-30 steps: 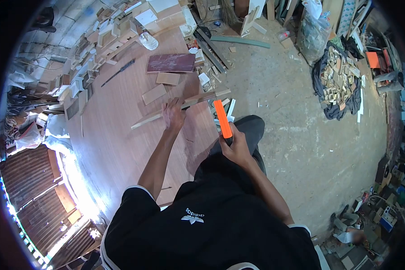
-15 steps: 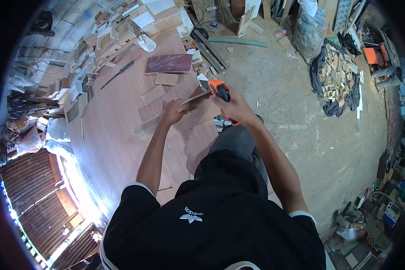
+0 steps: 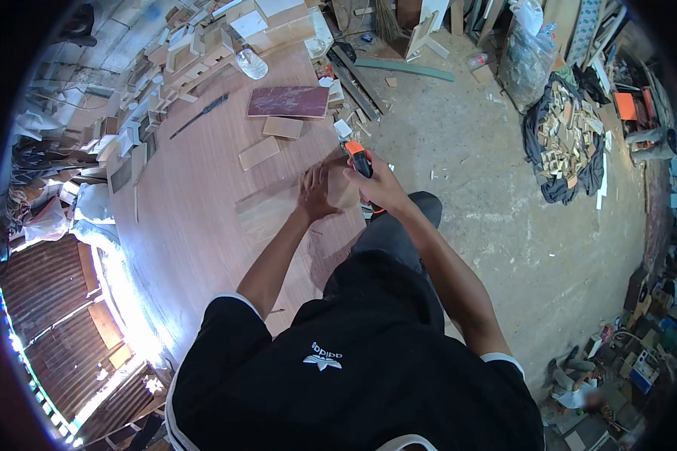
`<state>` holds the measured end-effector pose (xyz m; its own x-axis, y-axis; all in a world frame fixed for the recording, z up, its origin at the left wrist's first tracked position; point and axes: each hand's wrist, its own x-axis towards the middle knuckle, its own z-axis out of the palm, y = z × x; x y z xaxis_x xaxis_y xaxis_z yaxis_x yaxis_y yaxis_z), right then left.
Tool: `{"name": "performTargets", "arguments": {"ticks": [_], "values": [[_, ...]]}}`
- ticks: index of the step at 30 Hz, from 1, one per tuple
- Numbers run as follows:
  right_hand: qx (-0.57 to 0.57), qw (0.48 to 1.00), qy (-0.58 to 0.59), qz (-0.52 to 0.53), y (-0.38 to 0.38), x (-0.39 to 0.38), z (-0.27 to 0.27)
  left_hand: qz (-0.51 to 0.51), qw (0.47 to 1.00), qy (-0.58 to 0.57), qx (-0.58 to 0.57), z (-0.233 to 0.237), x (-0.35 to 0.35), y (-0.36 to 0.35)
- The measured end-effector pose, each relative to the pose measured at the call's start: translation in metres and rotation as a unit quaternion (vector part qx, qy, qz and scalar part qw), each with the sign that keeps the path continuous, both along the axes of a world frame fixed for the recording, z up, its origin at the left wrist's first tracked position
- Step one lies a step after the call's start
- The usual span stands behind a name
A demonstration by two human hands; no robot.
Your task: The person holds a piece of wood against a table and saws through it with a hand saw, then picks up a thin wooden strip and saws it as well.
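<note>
My right hand is wrapped round the orange and black handle of a saw-like tool at the table's right edge; its blade can hardly be made out. My left hand lies with fingers spread on a thin wooden board, flat on the wooden table. Beyond my hands are two small wood pieces, one tan and one paler, and a dark red block.
A clear plastic bottle and a long thin dark tool are farther back. Wooden frames crowd the far left edge. On the floor at right lies a sack of wood scraps. Another person is at lower right.
The board that my left hand held raised and tilted now lies flat, and that hand has moved right and spread on it. My right hand has shifted slightly, still holding the tool.
</note>
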<state>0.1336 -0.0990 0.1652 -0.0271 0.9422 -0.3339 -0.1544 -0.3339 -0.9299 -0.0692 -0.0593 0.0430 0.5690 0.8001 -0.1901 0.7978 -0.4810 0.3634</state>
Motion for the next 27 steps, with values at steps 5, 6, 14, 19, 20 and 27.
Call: {"name": "performTargets", "arguments": {"ticks": [5,6,14,19,20,27], "values": [[-0.025,1.0,-0.005,0.016,-0.016,0.003,0.016,-0.014,0.999,-0.001,-0.048,0.005,0.0,-0.002],[-0.017,0.999,-0.035,0.014,-0.019,0.003,0.017,-0.013,0.999,-0.001,-0.049,0.009,-0.001,-0.001],[0.088,0.981,-0.174,0.011,-0.043,-0.012,0.001,-0.002,0.998,-0.003,-0.069,0.004,-0.003,-0.005],[0.109,0.977,-0.181,-0.032,-0.044,-0.021,0.009,0.034,0.991,-0.115,0.063,-0.035,0.01,0.002],[0.115,0.975,-0.186,-0.032,-0.044,-0.023,0.009,0.047,0.979,-0.164,0.116,-0.042,0.017,0.006],[0.069,0.972,-0.208,-0.082,-0.033,-0.033,0.01,0.115,0.988,-0.05,0.093,-0.033,0.064,0.009]]}}
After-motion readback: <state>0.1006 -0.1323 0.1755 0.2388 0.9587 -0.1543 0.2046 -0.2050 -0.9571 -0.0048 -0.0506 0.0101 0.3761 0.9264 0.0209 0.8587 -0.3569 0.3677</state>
